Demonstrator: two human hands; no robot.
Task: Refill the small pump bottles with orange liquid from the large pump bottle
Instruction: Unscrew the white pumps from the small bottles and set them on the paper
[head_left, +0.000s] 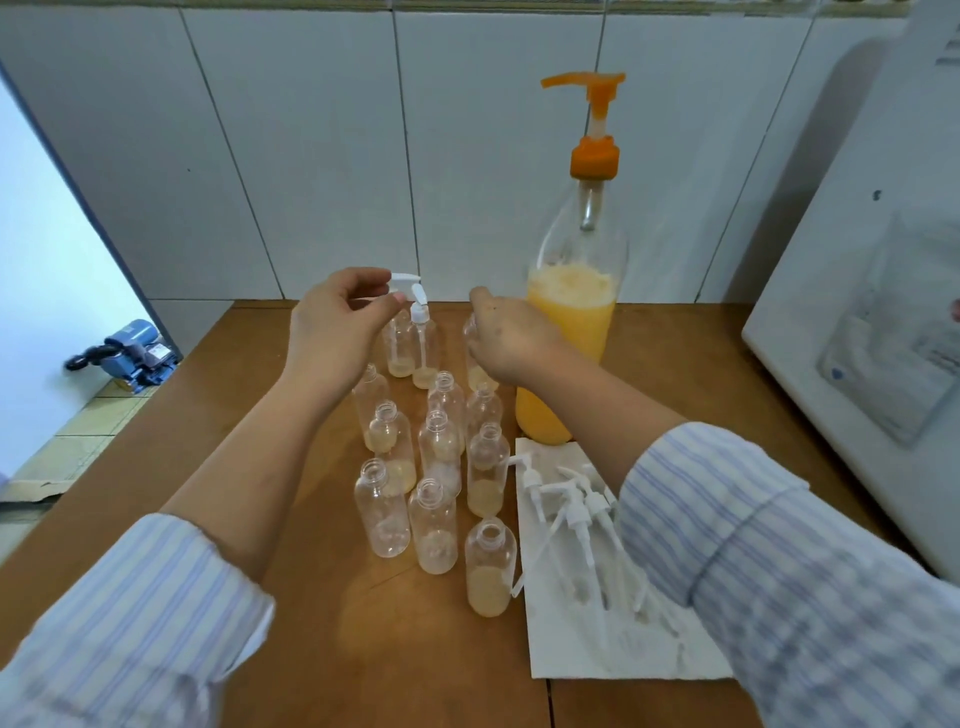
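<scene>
Striped sleeves (779, 561) fill the near edge of my view, both forearms reaching out over the counter (291, 649). Small pump bottles (435, 525) stand clustered, uncapped, at mid-counter, most holding a shallow pale residue. At the cluster's far end my left hand (337, 322) pinches the white pump head (415, 296) seated on one bottle (425, 343), thumb and fingers (387, 300) closed on its nozzle. My right hand (511, 338) grips a neighbouring bottle (474, 358), fingers curled round it. Just right of that stands the large pump bottle (571, 322), upright, roughly half full of orange liquid. Loose white pumps (576, 514) lie on a paper towel (597, 654) beside the cluster. A white appliance (857, 312) sits far right.
</scene>
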